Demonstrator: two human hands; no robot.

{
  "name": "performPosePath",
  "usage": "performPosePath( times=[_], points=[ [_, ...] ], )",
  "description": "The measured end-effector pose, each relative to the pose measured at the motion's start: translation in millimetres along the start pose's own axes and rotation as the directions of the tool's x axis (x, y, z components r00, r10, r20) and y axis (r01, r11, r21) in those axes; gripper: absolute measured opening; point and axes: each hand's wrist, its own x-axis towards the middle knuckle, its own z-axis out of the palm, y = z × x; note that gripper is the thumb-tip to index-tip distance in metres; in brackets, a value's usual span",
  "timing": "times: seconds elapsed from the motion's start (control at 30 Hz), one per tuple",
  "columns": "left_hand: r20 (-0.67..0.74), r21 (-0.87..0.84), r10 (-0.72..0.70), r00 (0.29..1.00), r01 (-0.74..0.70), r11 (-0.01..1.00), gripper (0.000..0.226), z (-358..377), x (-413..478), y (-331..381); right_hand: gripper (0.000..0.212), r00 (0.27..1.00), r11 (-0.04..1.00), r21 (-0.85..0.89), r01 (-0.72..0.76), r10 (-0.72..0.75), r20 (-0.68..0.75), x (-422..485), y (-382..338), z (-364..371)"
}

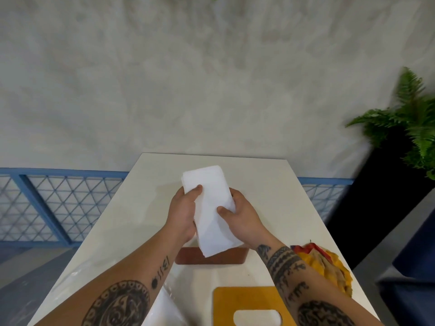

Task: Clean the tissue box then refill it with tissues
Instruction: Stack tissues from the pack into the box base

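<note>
A thick white stack of tissues (211, 208) is held above the table between both hands. My left hand (182, 212) grips its left side with the thumb on top. My right hand (240, 215) grips its right side, thumb pressed on the top sheet. Under the stack's near end lies the brown tissue box base (188, 256), partly hidden by the tissues and my wrists. The wooden yellow lid (244, 300) with its oval slot lies flat at the near edge of the table.
A yellow and red cloth (329, 267) lies crumpled at the table's right edge. Clear plastic wrapping (164, 309) sits near the front left. The white table (146, 208) stands against a grey wall; a fern in a black planter (409, 128) stands right.
</note>
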Motion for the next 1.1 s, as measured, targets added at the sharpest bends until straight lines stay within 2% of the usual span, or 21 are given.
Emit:
performPosePath(
  times=[0.13, 0.2, 0.27, 0.37, 0.43, 0.5, 0.6, 0.7, 0.8, 0.97, 1.1],
  points=[
    [-0.056, 0.023, 0.077, 0.995, -0.075, 0.997, 0.037, 5.5, 4.9, -1.0, 0.047, 0.996, 0.993, -0.113, 0.046, -0.037, 0.083, 9.6, 4.9, -19.2],
    [-0.084, -0.018, 0.083, 0.993, -0.085, 0.996, 0.042, 8.4, 9.7, 3.0, 0.05, 0.997, 0.997, -0.068, 0.027, -0.022, 0.077, 15.1, 8.4, -26.9],
    [-0.077, -0.09, 0.074, 0.994, -0.08, 0.993, 0.042, 10.9, 13.9, 8.3, 0.053, 0.997, 0.998, 0.052, -0.029, 0.025, 0.067, 18.6, 14.2, -33.1],
    [-0.098, -0.147, 0.05, 0.994, -0.064, 0.987, 0.038, 13.8, 16.2, 16.0, 0.035, 0.997, 0.992, 0.1, -0.07, 0.068, 0.031, 20.7, 24.9, -36.0],
    [-0.131, -0.116, 0.033, 0.991, -0.048, 0.992, 0.03, 13.6, 16.3, 20.2, 0.022, 0.996, 0.991, 0.118, -0.065, 0.072, -0.058, 23.5, 28.7, -35.5],
    [-0.177, -0.06, 0.024, 0.984, -0.035, 0.998, 0.026, 7.8, 16.2, 19.8, 0.018, 0.984, 0.98, 0.192, -0.058, 0.088, -0.153, 27.5, 30.3, -36.3],
    [-0.206, 0.139, 0.11, 0.972, -0.082, 0.987, 0.032, -9.2, 15.7, 14.0, 0.019, 0.976, 0.977, 0.211, -0.045, 0.088, -0.201, 32.9, 33.3, -38.9],
    [-0.175, 0.477, 0.231, 0.957, -0.123, 0.87, 0.036, -23.9, 15.3, 7.6, 0.015, 0.978, 0.991, 0.127, -0.043, 0.068, -0.198, 38.2, 38.4, -40.3],
    [-0.154, 0.685, 0.284, 0.946, -0.105, 0.721, 0.032, -38.0, 17.8, -1.2, 0.014, 0.984, 0.998, -0.036, -0.06, 0.053, -0.172, 41.9, 43.4, -38.0],
    [-0.094, 0.893, 0.252, 0.963, -0.03, 0.449, 0.037, -56.3, 21.6, -13.0, 0.028, 0.998, 0.957, -0.288, -0.039, 0.023, -0.058, 42.1, 54.7, -26.4],
    [-0.057, 0.966, 0.243, 0.968, -0.009, 0.26, 0.044, -64.8, 20.1, -20.2, 0.033, 1.0, 0.85, -0.527, 0.017, -0.023, -0.004, 39.0, 67.0, -16.4]
  ],
)
